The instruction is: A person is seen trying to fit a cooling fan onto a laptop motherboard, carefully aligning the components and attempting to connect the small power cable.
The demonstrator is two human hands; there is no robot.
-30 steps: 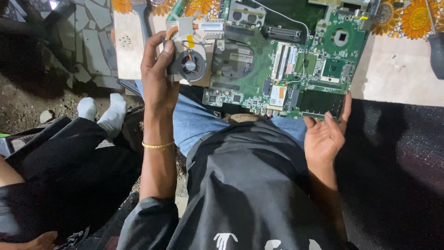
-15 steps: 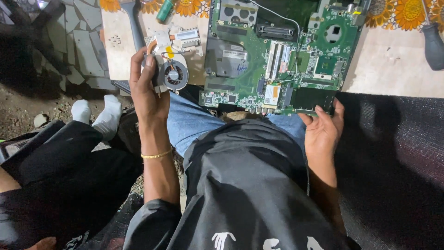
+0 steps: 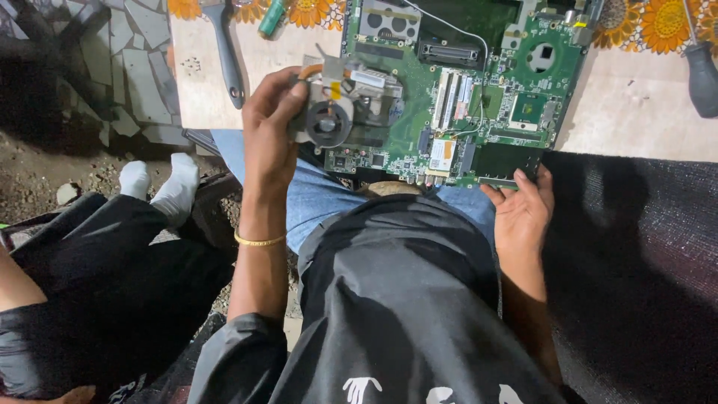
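My left hand [image 3: 271, 131] has its fingers [image 3: 288, 96] clamped on a cooling fan assembly [image 3: 336, 108], a round dark fan in a grey metal housing with a copper-coloured pipe curving off its far-left corner. I hold it over the left part of the green circuit board [image 3: 456, 90]; whether it is lifted clear of the board or touching it I cannot tell. A thin gold bangle [image 3: 259, 241] sits on that wrist.

My right hand [image 3: 523, 213] is at the near right edge of the same board, fingers [image 3: 532, 187] slightly apart and curled up against the edge, steadying it. Whether they close round it from below I cannot tell.

The board lies partly on a pale counter [image 3: 643, 112] and partly over my lap, above my blue jeans [image 3: 314, 198]. On the counter, far left of the board, lie a grey-handled tool [image 3: 226, 52] and a small green cylinder [image 3: 272, 16]. At the far right lies a dark screwdriver handle [image 3: 701, 75], near a cloth with orange flowers [image 3: 658, 22].

To my left, another person in black clothes and white socks [image 3: 161, 187] sits on the ground.
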